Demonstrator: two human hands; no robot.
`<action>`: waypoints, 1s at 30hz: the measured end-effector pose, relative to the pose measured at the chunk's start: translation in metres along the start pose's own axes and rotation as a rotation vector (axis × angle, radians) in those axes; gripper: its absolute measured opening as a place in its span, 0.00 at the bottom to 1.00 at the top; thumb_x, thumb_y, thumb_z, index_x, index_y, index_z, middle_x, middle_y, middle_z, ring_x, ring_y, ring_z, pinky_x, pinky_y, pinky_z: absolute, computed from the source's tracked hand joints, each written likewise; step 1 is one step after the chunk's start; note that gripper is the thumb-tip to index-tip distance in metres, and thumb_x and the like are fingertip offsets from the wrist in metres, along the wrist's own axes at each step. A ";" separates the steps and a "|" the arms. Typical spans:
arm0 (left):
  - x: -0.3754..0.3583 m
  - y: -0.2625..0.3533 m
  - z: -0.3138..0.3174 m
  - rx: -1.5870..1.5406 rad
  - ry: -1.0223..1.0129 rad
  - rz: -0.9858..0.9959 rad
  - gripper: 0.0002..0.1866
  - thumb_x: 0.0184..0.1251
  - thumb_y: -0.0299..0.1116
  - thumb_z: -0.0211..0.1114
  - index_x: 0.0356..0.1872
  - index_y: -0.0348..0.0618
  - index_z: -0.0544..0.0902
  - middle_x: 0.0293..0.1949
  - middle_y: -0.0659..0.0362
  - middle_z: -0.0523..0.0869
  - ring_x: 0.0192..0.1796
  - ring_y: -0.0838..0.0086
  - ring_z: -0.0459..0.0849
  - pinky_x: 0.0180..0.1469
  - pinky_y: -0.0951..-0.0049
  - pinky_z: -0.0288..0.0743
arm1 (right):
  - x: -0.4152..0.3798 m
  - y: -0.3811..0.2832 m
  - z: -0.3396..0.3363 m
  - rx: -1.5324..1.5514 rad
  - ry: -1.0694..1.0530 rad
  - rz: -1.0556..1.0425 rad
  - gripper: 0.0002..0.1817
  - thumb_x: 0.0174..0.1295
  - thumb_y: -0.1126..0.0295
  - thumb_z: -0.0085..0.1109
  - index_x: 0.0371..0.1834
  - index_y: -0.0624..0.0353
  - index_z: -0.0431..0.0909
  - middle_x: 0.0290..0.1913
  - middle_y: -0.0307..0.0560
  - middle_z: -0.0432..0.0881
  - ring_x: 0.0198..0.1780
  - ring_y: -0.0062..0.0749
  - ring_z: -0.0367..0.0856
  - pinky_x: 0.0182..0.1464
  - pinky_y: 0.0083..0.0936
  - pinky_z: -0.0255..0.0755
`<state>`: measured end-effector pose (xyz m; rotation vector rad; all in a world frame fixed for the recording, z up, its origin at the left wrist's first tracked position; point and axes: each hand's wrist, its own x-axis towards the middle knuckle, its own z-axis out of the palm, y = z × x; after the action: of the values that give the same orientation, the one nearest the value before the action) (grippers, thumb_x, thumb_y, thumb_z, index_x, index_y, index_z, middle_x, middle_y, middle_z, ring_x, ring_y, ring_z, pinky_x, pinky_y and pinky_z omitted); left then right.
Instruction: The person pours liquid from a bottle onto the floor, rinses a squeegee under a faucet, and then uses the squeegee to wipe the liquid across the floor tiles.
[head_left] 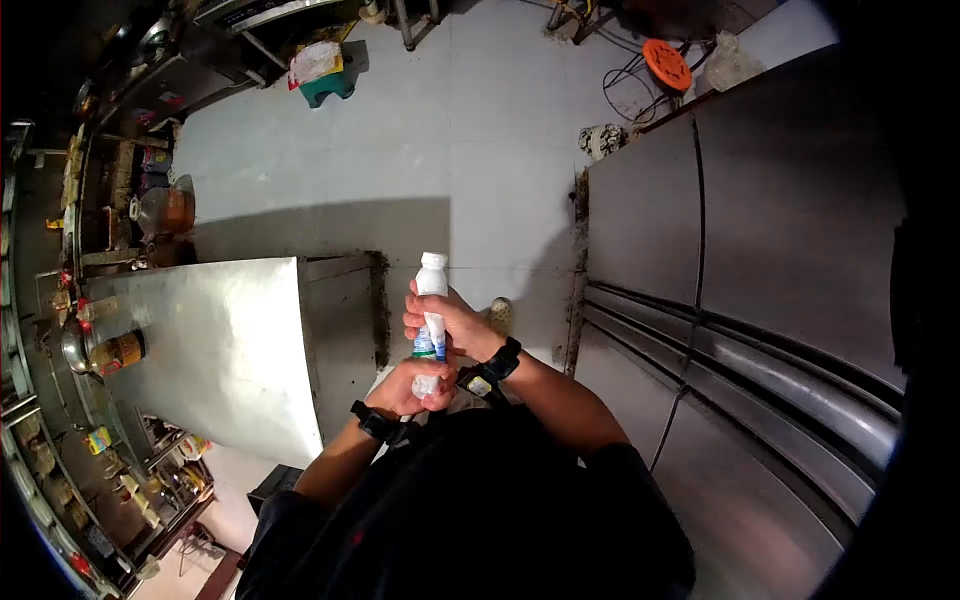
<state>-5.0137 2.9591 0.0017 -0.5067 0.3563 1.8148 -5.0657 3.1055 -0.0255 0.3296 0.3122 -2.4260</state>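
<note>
A white plastic bottle (431, 282) with a blue and green label is held in front of my body, its white capped end pointing away from me. My right hand (462, 325) wraps around its middle, fingers curled over the far side. Closer to my body, my left hand (400, 386) is closed around the near end, where a white part shows between the fingers. Much of the label is covered by the hands. Dark bands with small devices are strapped on both wrists.
Left stands a metal-topped counter (230, 340) with a jar (118, 352) near its far edge. Large metal cabinet doors (780, 210) rise on the right. A green stool (326, 92) and an orange round seat (667, 66) stand farther off. A shoe (501, 315) shows below.
</note>
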 end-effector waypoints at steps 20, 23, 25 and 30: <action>0.074 -0.074 0.004 1.405 0.636 0.304 0.08 0.55 0.30 0.64 0.24 0.35 0.80 0.17 0.62 0.77 0.20 0.79 0.75 0.24 0.71 0.68 | -0.075 0.007 -0.082 -0.072 0.444 -0.039 0.08 0.63 0.70 0.61 0.38 0.59 0.72 0.25 0.34 0.69 0.22 0.16 0.67 0.27 0.23 0.71; 0.079 -0.082 0.004 1.153 0.833 0.203 0.08 0.53 0.29 0.64 0.24 0.34 0.79 0.17 0.61 0.77 0.21 0.79 0.73 0.24 0.69 0.67 | -0.080 0.009 -0.089 -0.019 0.434 -0.024 0.07 0.63 0.71 0.61 0.37 0.59 0.72 0.26 0.33 0.68 0.22 0.15 0.65 0.26 0.23 0.69; 0.079 -0.083 0.008 1.185 0.862 0.186 0.08 0.53 0.30 0.64 0.24 0.34 0.79 0.16 0.62 0.77 0.20 0.79 0.72 0.24 0.69 0.66 | -0.081 0.009 -0.088 0.012 0.440 -0.017 0.07 0.63 0.71 0.61 0.36 0.59 0.71 0.26 0.32 0.67 0.22 0.15 0.65 0.26 0.22 0.69; 0.083 -0.080 0.019 1.295 1.038 0.138 0.10 0.54 0.32 0.64 0.26 0.33 0.80 0.17 0.60 0.78 0.21 0.77 0.74 0.26 0.68 0.70 | -0.077 0.006 -0.084 -0.011 0.485 -0.028 0.09 0.62 0.70 0.62 0.32 0.56 0.70 0.22 0.32 0.67 0.21 0.16 0.65 0.26 0.23 0.68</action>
<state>-4.9609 3.0605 -0.0232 -0.4133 2.0963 0.9374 -4.9909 3.1716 -0.0812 0.9156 0.5411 -2.3441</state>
